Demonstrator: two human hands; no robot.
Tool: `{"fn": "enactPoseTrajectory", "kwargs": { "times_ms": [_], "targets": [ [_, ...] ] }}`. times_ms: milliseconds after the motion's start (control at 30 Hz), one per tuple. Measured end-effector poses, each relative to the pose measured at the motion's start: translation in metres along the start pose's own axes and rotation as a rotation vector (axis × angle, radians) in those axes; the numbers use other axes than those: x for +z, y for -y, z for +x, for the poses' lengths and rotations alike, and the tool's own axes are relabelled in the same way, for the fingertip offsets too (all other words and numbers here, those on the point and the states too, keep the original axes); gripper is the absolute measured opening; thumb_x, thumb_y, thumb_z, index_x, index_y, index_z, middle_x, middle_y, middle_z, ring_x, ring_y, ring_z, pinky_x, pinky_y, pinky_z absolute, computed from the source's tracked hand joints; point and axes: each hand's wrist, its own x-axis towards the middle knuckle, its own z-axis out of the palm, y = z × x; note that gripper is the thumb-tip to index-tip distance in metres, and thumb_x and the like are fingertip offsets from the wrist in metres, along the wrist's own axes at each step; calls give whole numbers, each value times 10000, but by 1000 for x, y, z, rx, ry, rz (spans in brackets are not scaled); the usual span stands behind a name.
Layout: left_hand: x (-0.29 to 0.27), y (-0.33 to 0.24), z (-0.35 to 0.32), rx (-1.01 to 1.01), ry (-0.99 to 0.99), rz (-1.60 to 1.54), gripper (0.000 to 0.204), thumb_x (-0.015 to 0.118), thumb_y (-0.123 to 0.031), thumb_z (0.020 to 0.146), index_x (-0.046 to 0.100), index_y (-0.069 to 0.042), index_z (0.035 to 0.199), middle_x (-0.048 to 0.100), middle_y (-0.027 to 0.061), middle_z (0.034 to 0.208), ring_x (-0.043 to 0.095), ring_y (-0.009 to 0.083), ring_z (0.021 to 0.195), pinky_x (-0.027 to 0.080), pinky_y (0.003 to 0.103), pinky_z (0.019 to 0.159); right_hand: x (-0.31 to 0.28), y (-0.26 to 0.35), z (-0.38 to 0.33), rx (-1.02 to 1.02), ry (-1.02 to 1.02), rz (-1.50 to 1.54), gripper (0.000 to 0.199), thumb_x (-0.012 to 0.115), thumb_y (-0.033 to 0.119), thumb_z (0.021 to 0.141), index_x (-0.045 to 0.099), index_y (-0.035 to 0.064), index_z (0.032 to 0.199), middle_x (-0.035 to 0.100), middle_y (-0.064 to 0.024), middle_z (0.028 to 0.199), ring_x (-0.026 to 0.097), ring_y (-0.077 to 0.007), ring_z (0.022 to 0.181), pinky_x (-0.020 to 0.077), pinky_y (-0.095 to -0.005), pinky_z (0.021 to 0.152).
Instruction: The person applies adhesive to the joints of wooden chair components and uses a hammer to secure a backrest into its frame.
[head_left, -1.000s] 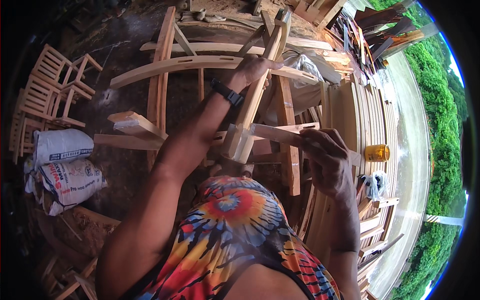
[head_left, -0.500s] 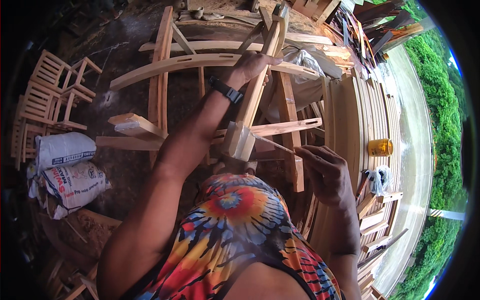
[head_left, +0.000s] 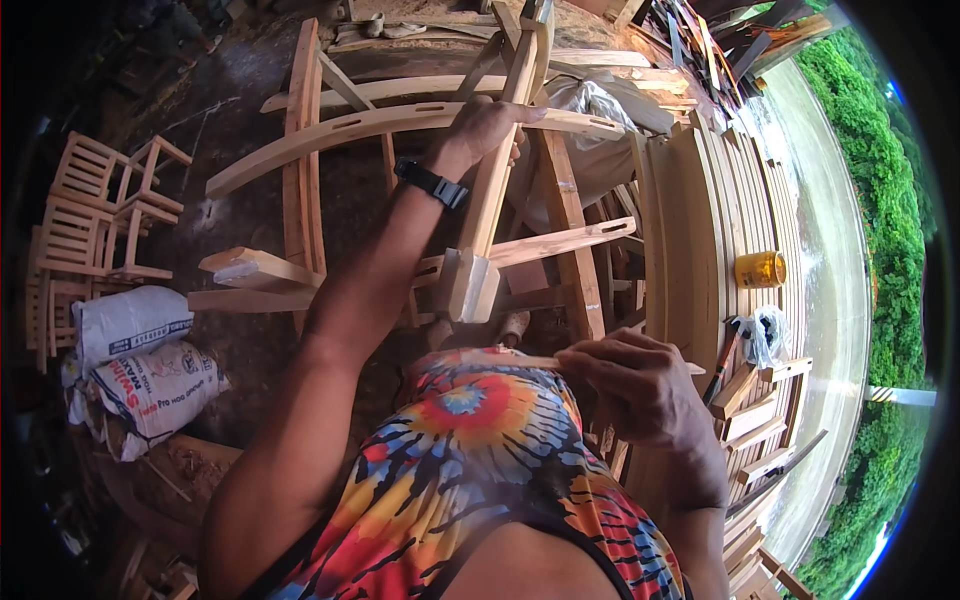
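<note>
My left hand (head_left: pixel 487 130) is wrapped round a pale wooden beam (head_left: pixel 492 205) that slants toward me. A whitish smear coats the joint faces at the beam's near end (head_left: pixel 470 288). Below that end, close to my shirt, my right hand (head_left: pixel 640 385) pinches a thin flat wooden stick (head_left: pixel 515 361), held crosswise and apart from the beam. Under my left hand runs a curved slotted rail (head_left: pixel 330 132). Another slotted piece (head_left: pixel 565 243) passes behind the beam's near end.
Long boards (head_left: pixel 690 250) are stacked on the right, with an amber jar (head_left: pixel 760 268) and a crumpled plastic bag (head_left: pixel 763 335) on them. At left are slatted wooden chairs (head_left: pixel 85 195) and filled sacks (head_left: pixel 150 395). A whitish-ended timber (head_left: pixel 255 272) lies left of my forearm.
My right hand has drawn the stick away from the beam's coated end, down toward my shirt, and turned it nearly level. My left hand keeps its hold on the beam.
</note>
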Motion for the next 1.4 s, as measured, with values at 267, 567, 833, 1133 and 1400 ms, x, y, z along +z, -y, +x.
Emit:
{"fn": "enactPoseTrajectory", "kwargs": {
  "times_ms": [267, 567, 833, 1133, 1400],
  "targets": [
    [-1, 8, 11, -170, 97, -114, 348, 720, -408, 932, 738, -61, 905, 639, 9, 705, 601, 106, 547, 501, 254, 520, -99, -107, -61, 248, -445, -241, 321, 623, -18, 918, 730, 59, 1210, 752, -183, 1089, 732, -372, 966, 575, -414, 833],
    [54, -10, 3, -222, 41, -41, 331, 741, -358, 929, 625, -51, 978, 593, 35, 727, 592, 134, 525, 506, 281, 494, -254, -335, -239, 1323, -254, -807, 231, 667, 315, 893, 775, 111, 883, 768, -142, 928, 746, -342, 879, 578, -473, 753],
    [87, -29, -13, -376, 27, -51, 261, 775, -278, 926, 603, -84, 901, 560, 5, 703, 562, 117, 546, 505, 295, 512, -246, -433, -214, 1235, -130, -792, 293, 754, 270, 875, 745, -2, 983, 746, -248, 1020, 732, -403, 1003, 580, -503, 855],
    [102, -15, -12, -304, -75, 136, 240, 754, -244, 925, 621, -47, 960, 554, 9, 739, 556, 110, 539, 482, 283, 470, -230, -496, -202, 1067, -191, -799, 187, 702, 100, 807, 763, 27, 968, 737, -196, 1078, 708, -345, 1049, 528, -470, 946],
    [124, -58, -54, -120, -156, 104, 194, 678, -197, 966, 612, -33, 1047, 530, 14, 676, 558, 122, 524, 480, 290, 481, -213, -366, -146, 426, -470, -373, 292, 767, 111, 820, 765, 32, 1101, 744, -156, 1031, 696, -329, 1031, 507, -441, 967]
  ]
}}
